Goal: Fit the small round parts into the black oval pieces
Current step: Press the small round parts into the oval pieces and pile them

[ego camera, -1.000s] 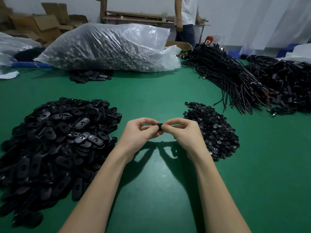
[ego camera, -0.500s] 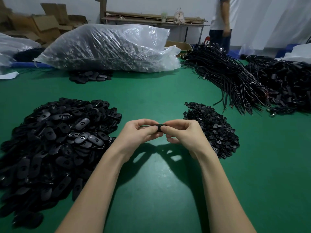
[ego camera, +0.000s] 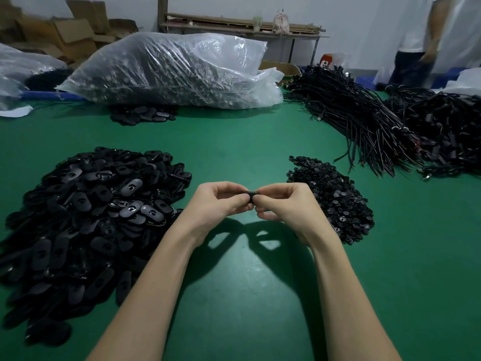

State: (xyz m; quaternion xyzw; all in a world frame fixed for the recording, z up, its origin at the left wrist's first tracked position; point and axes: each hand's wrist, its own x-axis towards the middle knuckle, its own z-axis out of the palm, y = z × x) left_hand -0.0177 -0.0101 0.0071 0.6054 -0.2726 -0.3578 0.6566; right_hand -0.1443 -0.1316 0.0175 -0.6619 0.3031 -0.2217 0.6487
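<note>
Together, left hand (ego camera: pixel 221 204) and right hand (ego camera: pixel 283 207) fingers pinching one black oval piece (ego camera: pixel 250 196), above green table (ego camera: pixel 247 295)

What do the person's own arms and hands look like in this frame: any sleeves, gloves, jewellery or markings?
Both forearms are bare right to the lower frame edge, with no sleeve or cuff in view. The left hand and the right hand wear no gloves, and no ring, watch, bracelet or wrist strap shows. No tape, tattoos or other markings are visible. The fingernails are mostly hidden, so their look cannot be told.
</note>
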